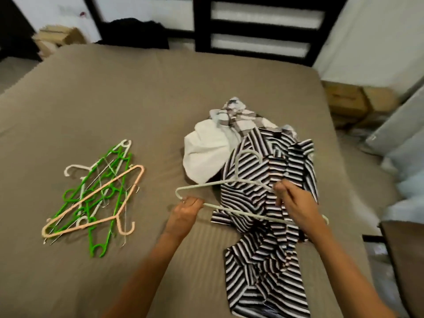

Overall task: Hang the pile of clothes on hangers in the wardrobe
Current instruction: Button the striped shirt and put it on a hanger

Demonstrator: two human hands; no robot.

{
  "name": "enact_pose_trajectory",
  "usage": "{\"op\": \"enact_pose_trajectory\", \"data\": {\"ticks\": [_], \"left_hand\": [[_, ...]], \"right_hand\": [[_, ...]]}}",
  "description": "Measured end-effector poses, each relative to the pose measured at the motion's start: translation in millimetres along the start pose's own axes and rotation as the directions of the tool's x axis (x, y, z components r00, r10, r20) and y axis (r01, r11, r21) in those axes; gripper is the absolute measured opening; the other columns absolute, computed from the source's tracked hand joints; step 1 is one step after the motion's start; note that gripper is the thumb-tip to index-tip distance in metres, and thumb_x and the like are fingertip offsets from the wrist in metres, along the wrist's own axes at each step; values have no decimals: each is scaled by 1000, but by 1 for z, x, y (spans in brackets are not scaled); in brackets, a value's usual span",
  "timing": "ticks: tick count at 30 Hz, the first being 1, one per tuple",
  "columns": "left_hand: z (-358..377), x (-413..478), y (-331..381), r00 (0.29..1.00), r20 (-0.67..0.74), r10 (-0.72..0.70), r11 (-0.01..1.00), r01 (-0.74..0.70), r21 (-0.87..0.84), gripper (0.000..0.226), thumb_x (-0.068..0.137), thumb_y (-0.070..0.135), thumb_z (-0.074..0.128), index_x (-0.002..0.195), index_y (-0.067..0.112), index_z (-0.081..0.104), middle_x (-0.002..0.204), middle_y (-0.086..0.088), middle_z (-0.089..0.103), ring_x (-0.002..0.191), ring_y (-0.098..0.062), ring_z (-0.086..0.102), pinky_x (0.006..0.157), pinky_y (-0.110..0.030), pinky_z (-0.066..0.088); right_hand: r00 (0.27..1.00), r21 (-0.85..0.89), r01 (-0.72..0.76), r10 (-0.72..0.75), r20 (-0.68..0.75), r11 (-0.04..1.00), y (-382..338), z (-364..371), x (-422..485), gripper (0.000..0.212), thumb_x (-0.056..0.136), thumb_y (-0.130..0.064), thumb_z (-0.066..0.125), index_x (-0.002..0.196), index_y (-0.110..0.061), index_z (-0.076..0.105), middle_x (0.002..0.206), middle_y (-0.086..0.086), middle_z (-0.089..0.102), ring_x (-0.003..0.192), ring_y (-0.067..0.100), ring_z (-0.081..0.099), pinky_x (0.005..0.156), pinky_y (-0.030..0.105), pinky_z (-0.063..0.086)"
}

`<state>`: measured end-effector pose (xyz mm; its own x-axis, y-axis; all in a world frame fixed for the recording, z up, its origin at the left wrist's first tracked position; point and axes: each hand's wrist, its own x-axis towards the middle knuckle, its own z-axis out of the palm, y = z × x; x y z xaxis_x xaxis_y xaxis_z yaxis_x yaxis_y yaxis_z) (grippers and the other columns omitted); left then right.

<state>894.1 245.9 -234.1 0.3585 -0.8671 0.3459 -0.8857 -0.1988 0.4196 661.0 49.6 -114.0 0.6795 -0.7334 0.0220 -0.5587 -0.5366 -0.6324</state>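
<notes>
A black-and-white striped shirt (263, 226) lies spread on the bed, with a pale hanger (206, 185) resting over it. My left hand (187, 208) grips the hanger's left corner. My right hand (292, 200) pinches the striped fabric near the hanger's right arm. Behind the shirt lie a white garment (204, 157) and a grey checked one (241, 115). A heap of green, white and peach hangers (98, 196) sits at the left of the bed. No wardrobe is in view.
The bed has a brown sheet (137, 99) and a black slatted headboard (259, 26). Dark cloth (137, 33) lies at the far edge. Cardboard boxes (355, 99) stand on the floor at the right, and a dark piece of furniture (406, 260) stands near right.
</notes>
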Motion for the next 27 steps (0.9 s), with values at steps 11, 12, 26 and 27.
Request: {"op": "enact_pose_trajectory", "data": {"ticks": [11,12,26,27], "left_hand": [[22,167,133,961,-51,-271,896,232,-379,24,89,15,61,107,1,51,106,-13,52,100,-24,50,90,-32,41],[26,184,140,957,42,-286,895,282,-345,27,90,17,59,108,0,50,108,-16,52,103,-30,51,90,-36,40],[61,271,142,750,253,-612,788,606,112,56,87,43,62,125,4,49,124,-15,54,113,-36,56,87,-42,47],[60,271,140,741,262,-618,782,615,104,51,86,34,64,124,4,49,125,-16,55,113,-36,56,88,-42,47]], "right_hand": [[749,-307,-358,75,-658,882,48,-117,-26,28,93,-31,47,91,-10,67,56,23,58,46,39,56,48,25,30],[741,-341,-366,50,-669,866,51,-125,-25,29,94,-31,47,88,-10,66,52,20,55,41,35,53,47,19,25],[847,-496,-224,-85,-526,839,72,-148,6,35,89,-38,42,75,-15,64,44,6,51,32,27,47,48,10,6],[848,-500,-228,-82,-523,835,72,-147,7,35,89,-38,42,75,-15,65,44,6,52,32,28,48,49,9,6]]}}
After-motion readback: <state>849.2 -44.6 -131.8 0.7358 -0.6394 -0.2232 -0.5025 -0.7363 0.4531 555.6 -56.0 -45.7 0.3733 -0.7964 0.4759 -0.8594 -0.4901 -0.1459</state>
